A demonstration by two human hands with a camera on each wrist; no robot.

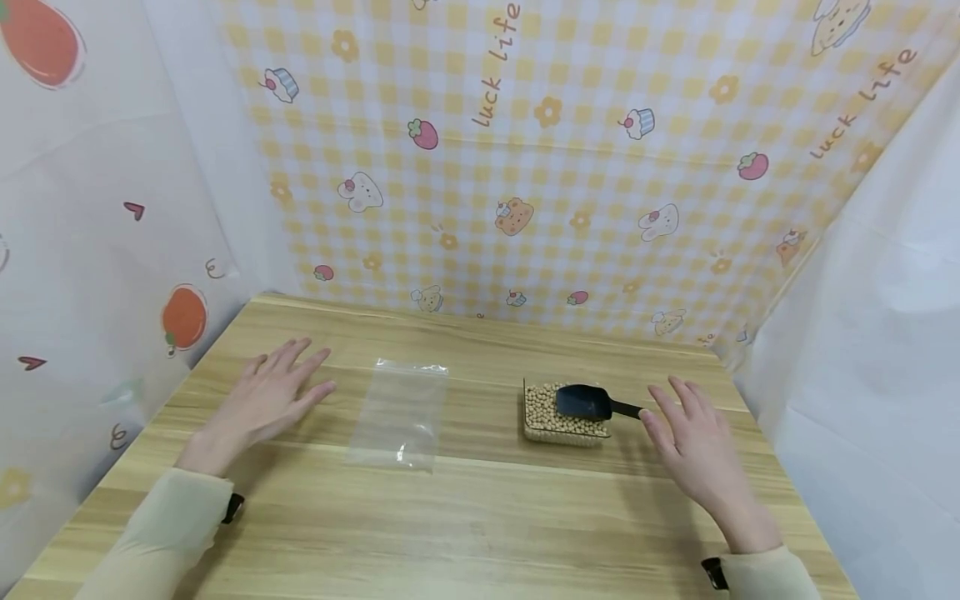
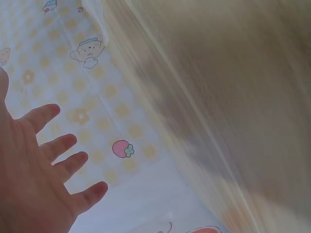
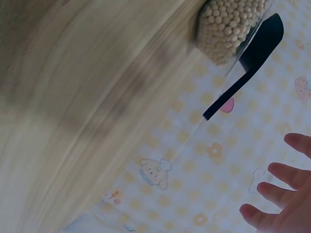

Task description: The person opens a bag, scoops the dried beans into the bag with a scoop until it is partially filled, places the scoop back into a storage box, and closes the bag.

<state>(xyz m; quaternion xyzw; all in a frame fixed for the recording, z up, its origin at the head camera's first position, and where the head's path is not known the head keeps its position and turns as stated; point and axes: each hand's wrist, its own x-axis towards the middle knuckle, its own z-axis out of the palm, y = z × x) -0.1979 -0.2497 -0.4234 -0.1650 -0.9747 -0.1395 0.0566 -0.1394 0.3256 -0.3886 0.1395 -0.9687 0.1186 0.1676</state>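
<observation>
The left hand [image 1: 266, 400] lies flat and spread on the wooden bench [image 1: 480, 517], holding nothing. Beside it the thin, clear bag [image 1: 400, 414] could slide if brushed. Right of centre, a clear tub [image 1: 564, 417] of round beans carries a black scoop [image 1: 588, 402]; the right hand [image 1: 693, 442], spread and empty, could knock its handle.

Cream long sleeves [image 1: 161, 533], bare hands, perhaps black wrist straps [image 1: 234, 507].
</observation>
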